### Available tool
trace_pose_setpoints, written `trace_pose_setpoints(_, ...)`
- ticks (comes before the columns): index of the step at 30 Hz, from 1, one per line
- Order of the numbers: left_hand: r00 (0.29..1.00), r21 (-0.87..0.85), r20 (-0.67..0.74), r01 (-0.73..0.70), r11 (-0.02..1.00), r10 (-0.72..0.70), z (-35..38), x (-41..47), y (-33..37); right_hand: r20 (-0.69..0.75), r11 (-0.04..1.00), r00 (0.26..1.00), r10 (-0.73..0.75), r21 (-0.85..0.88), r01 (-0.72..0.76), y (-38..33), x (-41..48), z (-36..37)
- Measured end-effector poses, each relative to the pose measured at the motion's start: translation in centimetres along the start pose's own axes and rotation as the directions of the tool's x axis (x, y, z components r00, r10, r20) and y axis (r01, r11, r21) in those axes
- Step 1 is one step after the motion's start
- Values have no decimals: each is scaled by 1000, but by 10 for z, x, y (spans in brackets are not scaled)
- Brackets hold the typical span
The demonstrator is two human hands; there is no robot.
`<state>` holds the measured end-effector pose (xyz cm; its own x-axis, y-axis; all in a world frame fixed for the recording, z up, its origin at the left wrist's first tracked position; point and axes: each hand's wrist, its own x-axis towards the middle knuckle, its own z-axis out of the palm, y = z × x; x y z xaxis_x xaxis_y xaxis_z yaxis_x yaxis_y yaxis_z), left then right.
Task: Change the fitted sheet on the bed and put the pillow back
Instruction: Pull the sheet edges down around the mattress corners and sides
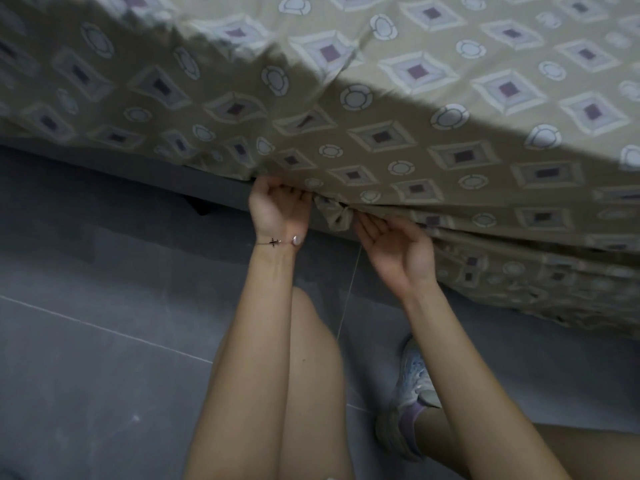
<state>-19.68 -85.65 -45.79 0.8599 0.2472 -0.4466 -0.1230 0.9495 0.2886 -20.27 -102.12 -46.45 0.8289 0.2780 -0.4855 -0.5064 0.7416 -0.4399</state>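
Grey floor tiles (104, 341) run under the bed, with one pale grout line crossing at the left. Light is low, and the upper left of the view is blurred.

Sheet (398, 140): beige, printed with diamonds and rings. It lies over the mattress top and hangs down the side facing me. Along the lower edge it sits in loose folds, heavier toward the right. At the bottom edge, between my hands, a small wad of the fabric (337, 216) is bunched up.

Left hand (280, 206): palm turned up, fingers curled up and gripping the sheet's lower edge just left of the wad. Thin bracelet (277, 241) on that wrist.

Right hand (391, 244): palm up, fingers nearly straight and relaxed, holding nothing. The fingertips (363, 221) just meet the wad from the right.

A thin thread (349, 282) hangs straight down from the wad, between my forearms.

Dark bed frame (207, 181) shows below the sheet at the left, with one short leg (204, 207) under it.

My bare knee (311, 341) is bent below my hands; my shoe (412, 393) rests on the tiles to its right.
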Motion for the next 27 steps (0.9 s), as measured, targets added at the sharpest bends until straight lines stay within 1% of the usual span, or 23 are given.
trace_pose_setpoints(2, 998, 24, 63, 9, 1000, -10, -4, -6, 4, 15, 1000, 1000, 4, 31, -4, -3, 6, -1)
trace_pose_setpoints(4, 998, 32, 39, 42, 999, -44, -5, -11, 9, 30, 999, 1000, -2, 47, 0, -3, 9, -1)
trace_pose_setpoints(5, 999, 60, -12, 49, 997, -48, -4, -12, 11, 35, 999, 999, 1, 54, -3, -3, 10, -2)
trace_pose_setpoints(7, 984, 204, -172, 78, 976, -42, -6, -18, 10, 44, 998, 999, -7, 69, 4, -3, 12, -2)
trace_pose_setpoints(8, 963, 276, -265, 115, 954, -40, -8, -22, 8, 47, 998, 999, -10, 68, 6, -3, 12, -1)
trace_pose_setpoints(9, 943, 312, -326, 174, 934, -66, -10, -26, 6, 51, 998, 999, -15, 63, 11, -3, 11, 0)
trace_pose_setpoints(10, 931, 312, -343, 242, 919, -128, -10, -30, 4, 50, 998, 999, -16, 56, 13, -2, 10, 0)
trace_pose_setpoints(12, 919, 301, -292, 352, 886, -266, -6, -35, 1, 48, 999, 999, -21, 41, 19, -2, 8, 0)
trace_pose_setpoints(13, 915, 304, -274, 375, 876, -296, -3, -35, 0, 54, 999, 998, -24, 32, 22, -2, 7, 1)
trace_pose_setpoints(17, 926, 273, -249, 347, 897, -282, 0, -34, -8, 71, 1000, 997, -24, 7, 24, -3, 9, 0)
trace_pose_setpoints(21, 939, 232, -205, 321, 918, -276, 1, -35, -14, 81, 1000, 997, 13, 13, -14, -6, 12, -5)
trace_pose_setpoints(27, 960, 146, -123, 267, 952, -251, -4, -33, -21, 144, 999, 990, -7, -48, 14, -5, 14, -9)
